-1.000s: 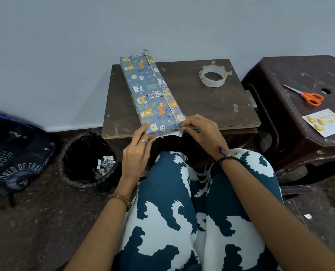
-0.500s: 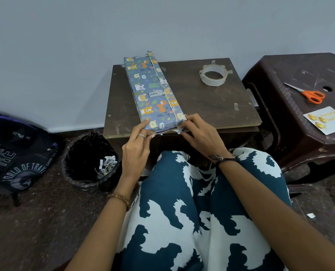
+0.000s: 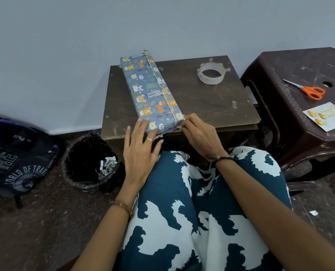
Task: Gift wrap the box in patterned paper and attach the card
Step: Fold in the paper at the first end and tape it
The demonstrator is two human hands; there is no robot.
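A long flat box wrapped in blue animal-print paper lies on the small brown table, its near end at the table's front edge. My left hand rests with straight fingers on the near left corner of the box. My right hand pinches the paper flap at the near right corner. A white card with gold ornaments lies on the dark plastic stool to the right. A roll of clear tape sits at the table's back right.
Orange-handled scissors lie on the stool behind the card. A black-lined waste bin with paper scraps stands left of the table. A dark backpack lies on the floor at far left. A grey wall rises behind the table.
My left hand has flattened and slid up onto the box's near left corner. My right hand has stayed pinching the near right corner flap. The box has barely shifted.
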